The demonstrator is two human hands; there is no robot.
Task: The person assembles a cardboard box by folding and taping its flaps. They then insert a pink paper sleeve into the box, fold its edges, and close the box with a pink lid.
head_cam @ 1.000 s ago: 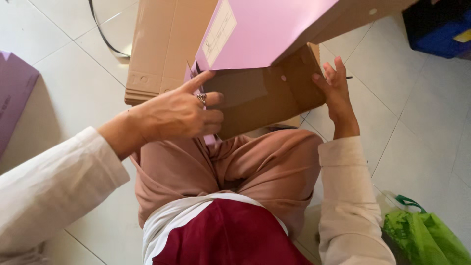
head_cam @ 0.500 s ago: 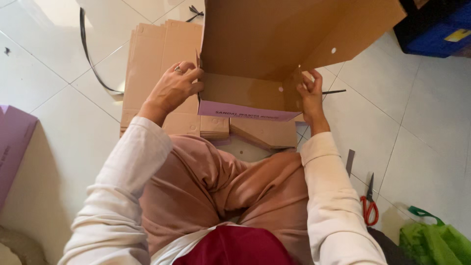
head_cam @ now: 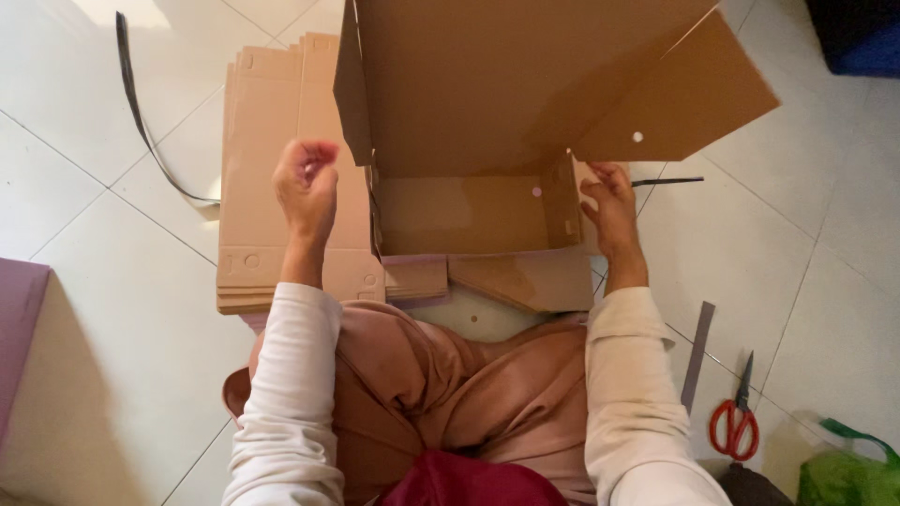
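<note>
One half-folded cardboard box (head_cam: 469, 215) stands on the tiled floor (head_cam: 112, 309) right in front of the seated person's knees, its wide lid panel tipped up and away and a side flap (head_cam: 680, 94) with a small round hole splayed out to the right. It looks light and fairly stiff, plain brown corrugated board that should hold its shape along the creases but bend or crumple if squeezed mid-panel, so the sensible places to take hold are the folded edges and corners of the walls, not the free flaps. The right hand (head_cam: 611, 208) rests flat against the outside of the box's right wall, fingers pressed together along the board, steadying it. The left hand (head_cam: 306, 183) hovers clear of the box, just left of its left wall, fingers loosely curled in and holding nothing. Beneath and beside that hand lies a stack of flat cardboard blanks (head_cam: 272, 178), touching the box's left side. Farther out, a dark strap (head_cam: 141, 122) curls across the floor at upper left, a purple sheet (head_cam: 17, 328) shows at the left edge, and red-handled scissors (head_cam: 736, 417) lie well apart at lower right, with a grey strip (head_cam: 698, 351) near them and a green bag (head_cam: 848, 473) in the corner.
</note>
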